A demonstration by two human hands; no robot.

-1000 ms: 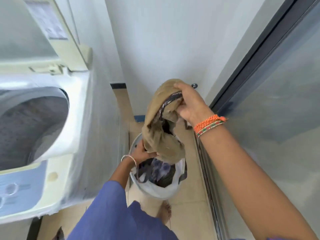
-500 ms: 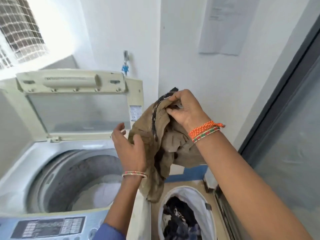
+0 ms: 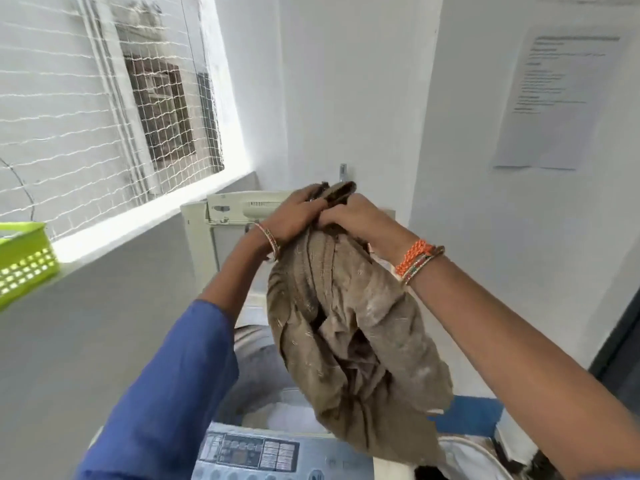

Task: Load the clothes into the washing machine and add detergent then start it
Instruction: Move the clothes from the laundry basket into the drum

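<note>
hands meet at the top of a bunched brown garment [image 3: 349, 341], the left hand [image 3: 294, 220] and the right hand [image 3: 356, 218] side by side and touching, both with fingers curled into the dark edge of the cloth and gripping it. the garment hangs down from that grip between the two forearms, in loose folds, above the open tub [image 3: 256, 368] of the washing machine [image 3: 242, 448], its lower end in front of the control panel [image 3: 249, 448]. the raised lid [image 3: 221, 216] stands behind the hands. a blue sleeve [image 3: 166, 393] covers the left arm; an orange braided bracelet [image 3: 414, 256] circles the right wrist. a laundry basket [image 3: 460, 455] shows at the lower right, just beside the machine. a green crate [image 3: 24, 258] sits on the window ledge at the left, and a printed sheet [image 3: 554, 98] hangs on the right wall.
</note>
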